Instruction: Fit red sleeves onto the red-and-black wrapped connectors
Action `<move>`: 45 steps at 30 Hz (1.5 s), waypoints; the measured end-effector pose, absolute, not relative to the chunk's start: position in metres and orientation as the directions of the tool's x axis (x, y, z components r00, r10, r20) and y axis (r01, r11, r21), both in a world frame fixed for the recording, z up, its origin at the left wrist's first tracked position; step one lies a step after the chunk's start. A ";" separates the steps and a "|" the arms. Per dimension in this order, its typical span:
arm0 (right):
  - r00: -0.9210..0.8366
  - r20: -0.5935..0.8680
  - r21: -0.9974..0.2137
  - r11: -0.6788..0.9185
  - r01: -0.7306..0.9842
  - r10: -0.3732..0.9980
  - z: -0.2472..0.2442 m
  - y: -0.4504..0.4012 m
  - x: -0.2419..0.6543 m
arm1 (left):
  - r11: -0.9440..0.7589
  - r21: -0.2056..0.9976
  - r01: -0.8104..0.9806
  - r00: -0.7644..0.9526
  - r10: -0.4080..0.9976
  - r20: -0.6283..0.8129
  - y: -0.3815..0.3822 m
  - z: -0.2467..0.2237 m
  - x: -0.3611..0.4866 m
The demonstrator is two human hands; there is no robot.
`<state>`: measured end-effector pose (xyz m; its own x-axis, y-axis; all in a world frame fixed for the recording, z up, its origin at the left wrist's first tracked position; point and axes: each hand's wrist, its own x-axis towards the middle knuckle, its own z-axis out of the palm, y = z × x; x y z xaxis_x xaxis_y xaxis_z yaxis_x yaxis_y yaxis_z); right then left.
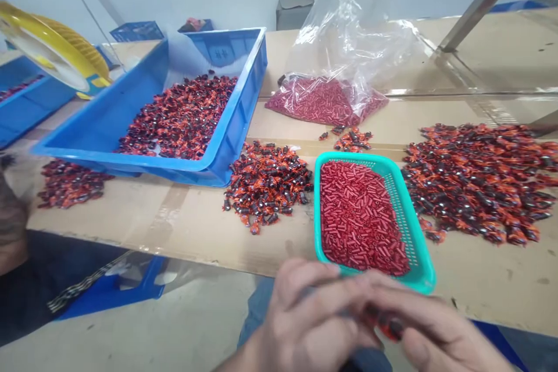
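My left hand [311, 317] and my right hand [436, 317] meet at the front edge of the table, just below a green basket [421, 244]. Short dark-red tubes [360, 215] fill that basket. Between the fingers of my right hand shows a small black-and-red piece [390, 325], partly hidden and blurred. My left fingers are curled closed against the right hand, and what they grip is hidden. Small black-and-orange pieces lie in a pile [272, 183] left of the basket and a larger pile [479, 180] right of it.
A blue bin [143, 160] holds many similar pieces, with another pile [72, 183] before it. Behind the basket stands a clear bag [326, 99] of red tubes. A yellow fan [56, 46], a metal post [483, 6] and another person's arm [11, 226] are also around.
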<state>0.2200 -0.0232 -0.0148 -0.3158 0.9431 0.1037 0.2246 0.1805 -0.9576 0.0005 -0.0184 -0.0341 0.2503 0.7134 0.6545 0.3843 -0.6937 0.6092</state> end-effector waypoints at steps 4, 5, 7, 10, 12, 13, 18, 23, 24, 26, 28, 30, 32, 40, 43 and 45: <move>-0.139 0.413 -0.422 0.324 0.847 0.900 -0.033 0.018 0.288 | -0.451 0.465 0.761 0.120 0.803 0.583 0.006 -0.053 -0.032; -0.121 0.500 -0.218 0.260 0.941 0.858 -0.039 0.030 0.306 | -0.407 0.443 0.799 0.104 0.819 0.564 0.012 -0.061 -0.040; -0.139 0.508 0.037 0.139 0.990 0.850 -0.051 0.052 0.336 | -0.376 0.431 0.820 0.102 0.837 0.537 0.022 -0.076 -0.051; -0.099 0.461 0.202 0.004 0.979 0.882 -0.059 0.067 0.351 | -0.361 0.462 0.810 0.086 0.853 0.515 0.032 -0.087 -0.056; -0.088 0.525 0.186 -0.013 0.983 0.846 -0.057 0.066 0.338 | -0.353 0.502 0.790 0.058 0.858 0.510 0.036 -0.087 -0.055; -0.111 0.562 0.136 0.041 0.990 0.820 -0.054 0.062 0.327 | -0.353 0.528 0.772 0.042 0.858 0.511 0.036 -0.085 -0.053; -0.382 0.489 -0.238 0.541 0.807 0.784 -0.043 0.046 0.262 | -0.384 0.709 0.591 -0.057 0.857 0.512 0.018 -0.062 -0.039; -0.471 0.313 -0.120 0.526 0.842 0.825 -0.050 0.054 0.239 | -0.089 0.979 -0.184 -0.101 0.992 0.071 -0.011 -0.041 -0.022; -0.479 0.284 -0.115 0.525 0.843 0.831 -0.050 0.057 0.238 | -0.011 0.945 -0.327 -0.066 0.998 -0.011 -0.015 -0.040 -0.021; -0.489 0.255 -0.124 0.529 0.839 0.834 -0.050 0.060 0.238 | 0.097 0.875 -0.475 -0.004 0.994 -0.112 -0.020 -0.040 -0.019; -0.484 0.254 -0.139 0.527 0.838 0.837 -0.047 0.062 0.238 | 0.166 0.821 -0.547 0.054 0.985 -0.163 -0.021 -0.039 -0.018; -0.482 0.258 -0.157 0.528 0.834 0.838 -0.043 0.060 0.237 | 0.195 0.793 -0.578 0.084 0.980 -0.180 -0.020 -0.036 -0.015; -0.447 0.295 -0.267 0.522 0.810 0.845 -0.035 0.055 0.234 | 0.190 0.786 -0.588 0.084 0.981 -0.174 -0.019 -0.032 -0.012; -0.269 0.212 -0.945 0.268 0.190 0.939 0.011 0.008 0.197 | -0.154 0.945 -0.289 -0.046 0.988 0.147 -0.021 -0.024 -0.001; -0.319 0.344 -0.910 0.397 0.118 0.883 0.016 0.002 0.189 | -0.337 0.931 -0.137 -0.065 0.941 0.331 -0.022 -0.022 0.001; -0.349 0.393 -0.880 0.458 0.128 0.851 0.015 0.001 0.188 | -0.410 0.909 -0.073 -0.056 0.912 0.407 -0.022 -0.021 0.000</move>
<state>0.1879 0.0010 0.0148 -0.3487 0.8511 0.3925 0.1279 0.4581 -0.8797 0.0005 -0.0224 -0.0208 -0.0560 0.9118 0.4069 -0.0729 -0.4102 0.9091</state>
